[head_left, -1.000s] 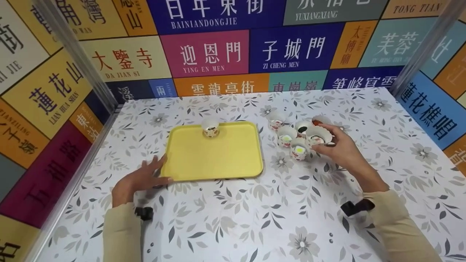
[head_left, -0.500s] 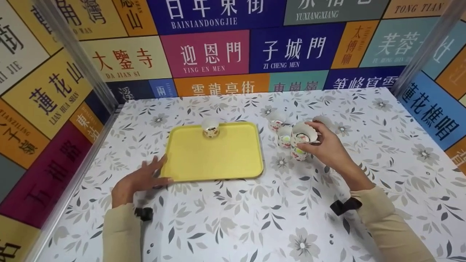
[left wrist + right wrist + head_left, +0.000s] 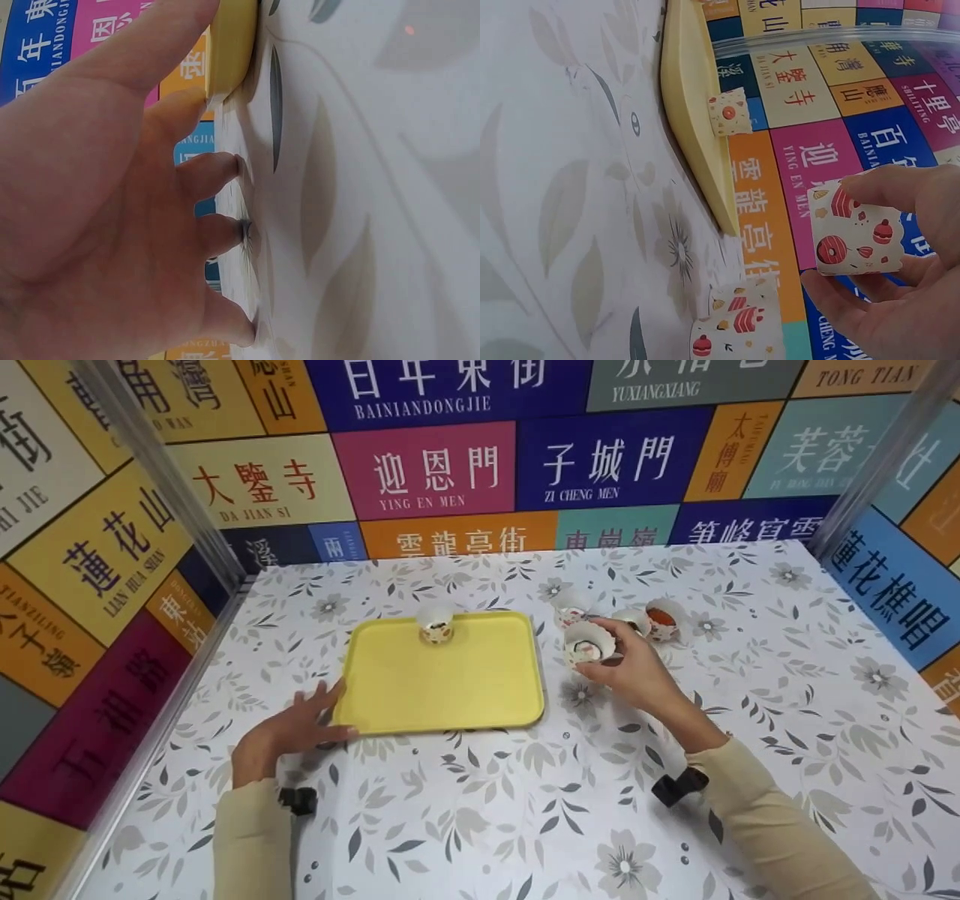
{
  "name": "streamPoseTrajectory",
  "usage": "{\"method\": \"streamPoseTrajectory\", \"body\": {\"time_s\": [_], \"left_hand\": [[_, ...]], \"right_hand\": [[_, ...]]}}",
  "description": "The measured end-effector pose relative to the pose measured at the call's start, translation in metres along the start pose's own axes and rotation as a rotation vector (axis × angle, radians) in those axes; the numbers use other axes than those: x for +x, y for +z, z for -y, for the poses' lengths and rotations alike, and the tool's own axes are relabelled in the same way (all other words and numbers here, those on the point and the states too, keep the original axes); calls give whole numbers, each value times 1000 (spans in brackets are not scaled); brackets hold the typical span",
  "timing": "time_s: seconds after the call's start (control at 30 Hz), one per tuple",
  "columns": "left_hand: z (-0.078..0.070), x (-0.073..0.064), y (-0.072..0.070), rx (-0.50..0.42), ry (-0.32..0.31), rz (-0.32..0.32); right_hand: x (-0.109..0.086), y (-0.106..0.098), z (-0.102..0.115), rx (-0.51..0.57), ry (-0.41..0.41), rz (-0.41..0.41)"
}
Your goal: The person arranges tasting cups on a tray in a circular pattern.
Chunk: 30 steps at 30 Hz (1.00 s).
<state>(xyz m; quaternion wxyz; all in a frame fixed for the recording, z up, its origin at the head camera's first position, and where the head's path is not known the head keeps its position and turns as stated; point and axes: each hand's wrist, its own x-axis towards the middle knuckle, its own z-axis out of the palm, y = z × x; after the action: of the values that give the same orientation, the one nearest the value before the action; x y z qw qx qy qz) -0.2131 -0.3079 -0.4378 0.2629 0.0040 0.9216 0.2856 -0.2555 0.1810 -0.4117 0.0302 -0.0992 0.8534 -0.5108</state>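
Cup point(image 3: 857, 234) in right hand point(image 3: 635, 669) (dark-edged filling point(image 3: 587, 650))

"What's the yellow serving tray point(image 3: 442, 682) made of?"
"Smooth plastic, with a soft sheen along its rim."
"And the cupcake cup point(image 3: 857, 236)?"
"Printed paper, matt on the outside."
"The floral table covering point(image 3: 465, 810)?"
"Smooth and mostly matt, though I can't fairly tell paper from vinyl here."
"Anything else?"
"2 sleeves point(image 3: 251, 840) of matt, creased cloth, smooth printed wall panels point(image 3: 424, 491), and a glossy, clear plastic corner strip point(image 3: 163, 476)."
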Motion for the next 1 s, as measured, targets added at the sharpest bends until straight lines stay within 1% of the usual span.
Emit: {"method": "streamPoseTrajectory", "body": {"time_s": [0.17, 0.4, 0.53, 0.73, 0.9, 1.0], "left_hand": [[1, 0, 0, -16, -11, 3], [2, 1, -1, -18, -21, 6], [3, 1, 0, -11, -38, 8], [2, 1, 1, -8, -55, 7], [2, 1, -1, 16, -28, 4], [1, 2, -1, 46, -6, 5]], "right_hand": [[5, 14, 2, 0, -20, -7], [10, 28, 9, -63, 0, -7], [12, 37, 12, -65, 12, 11], [14, 51, 16, -36, 12, 76], [18, 63, 20, -53, 15, 84], [21, 71, 20, -28, 10, 87]]}}
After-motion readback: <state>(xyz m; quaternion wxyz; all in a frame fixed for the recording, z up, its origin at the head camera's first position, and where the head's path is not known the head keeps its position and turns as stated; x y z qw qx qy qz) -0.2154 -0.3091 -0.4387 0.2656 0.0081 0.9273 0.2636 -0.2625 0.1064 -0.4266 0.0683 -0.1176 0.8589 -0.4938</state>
